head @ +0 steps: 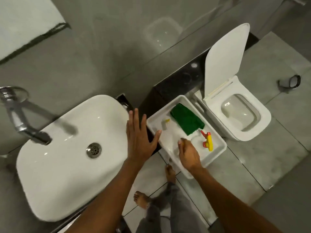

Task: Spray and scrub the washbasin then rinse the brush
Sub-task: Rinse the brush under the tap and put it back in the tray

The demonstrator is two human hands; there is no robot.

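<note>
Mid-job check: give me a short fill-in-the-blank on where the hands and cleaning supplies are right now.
1. The left hand lies flat with its fingers ____ at the right edge of the washbasin.
2. The right hand reaches into the white ____, closing on something there.
3. The cloth in the tray is ____ in colour.
4. The toilet lid is ____.

Missing words: spread; tray; green; up

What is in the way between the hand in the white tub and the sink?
The left hand is. It lies flat, fingers spread, over the washbasin's right rim, between the basin and the tub, where the right hand reaches in. Nothing else visible blocks the way to the basin.
</note>
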